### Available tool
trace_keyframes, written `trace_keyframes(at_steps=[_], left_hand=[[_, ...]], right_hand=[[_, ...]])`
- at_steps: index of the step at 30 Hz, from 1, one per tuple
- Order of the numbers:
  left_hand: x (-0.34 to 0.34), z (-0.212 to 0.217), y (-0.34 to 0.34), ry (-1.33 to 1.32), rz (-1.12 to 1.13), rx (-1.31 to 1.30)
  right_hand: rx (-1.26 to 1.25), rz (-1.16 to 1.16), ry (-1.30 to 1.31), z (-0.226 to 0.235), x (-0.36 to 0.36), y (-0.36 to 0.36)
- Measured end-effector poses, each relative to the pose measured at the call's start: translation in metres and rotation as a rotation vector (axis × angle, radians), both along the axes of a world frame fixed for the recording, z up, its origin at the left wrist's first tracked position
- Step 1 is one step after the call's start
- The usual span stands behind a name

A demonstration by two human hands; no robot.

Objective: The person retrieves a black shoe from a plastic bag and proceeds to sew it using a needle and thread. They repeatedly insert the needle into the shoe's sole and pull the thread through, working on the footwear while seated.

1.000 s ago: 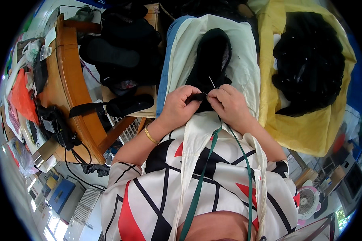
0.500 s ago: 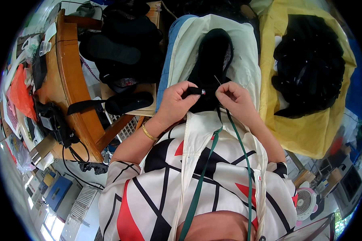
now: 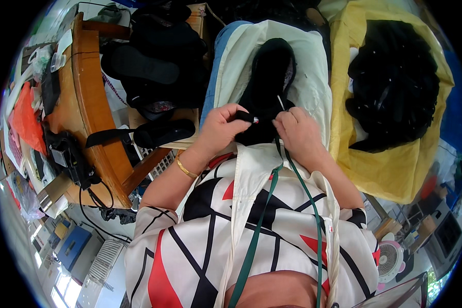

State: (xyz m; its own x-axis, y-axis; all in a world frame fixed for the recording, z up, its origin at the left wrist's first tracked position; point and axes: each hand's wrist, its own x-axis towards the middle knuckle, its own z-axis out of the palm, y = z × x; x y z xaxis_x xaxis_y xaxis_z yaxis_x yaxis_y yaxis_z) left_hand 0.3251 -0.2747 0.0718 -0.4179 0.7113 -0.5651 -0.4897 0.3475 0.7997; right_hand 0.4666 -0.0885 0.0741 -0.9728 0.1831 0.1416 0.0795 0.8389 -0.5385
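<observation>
The spread apron [image 3: 311, 66] carries a black shoe [image 3: 256, 97], opening upward; it probably rests sole down, though its underside is hidden.

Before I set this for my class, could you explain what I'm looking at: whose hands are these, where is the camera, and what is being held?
There is no machine here, just a person's bare hands. A wide fisheye camera worn on the head looks down, so straight edges bend near the rim. The left hand pinches a black fabric strip; the right hand appears to hold a thin needle. A black shoe lies on the white cloth across the lap. Black shoes are piled to the left, and a yellow bag of black pieces stands to the right.
</observation>
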Motion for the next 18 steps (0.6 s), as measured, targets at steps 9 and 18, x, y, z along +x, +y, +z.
trace_keyframes(at_steps=[9,18], left_hand=[[-0.019,0.007,0.006,-0.126,-0.182,-0.008],[-0.008,0.002,0.001,0.169,-0.209,0.106]], right_hand=[[-0.304,-0.108,0.007,0.011,-0.019,0.013],[-1.585,-0.340,0.314,0.069,-0.027,0.135]])
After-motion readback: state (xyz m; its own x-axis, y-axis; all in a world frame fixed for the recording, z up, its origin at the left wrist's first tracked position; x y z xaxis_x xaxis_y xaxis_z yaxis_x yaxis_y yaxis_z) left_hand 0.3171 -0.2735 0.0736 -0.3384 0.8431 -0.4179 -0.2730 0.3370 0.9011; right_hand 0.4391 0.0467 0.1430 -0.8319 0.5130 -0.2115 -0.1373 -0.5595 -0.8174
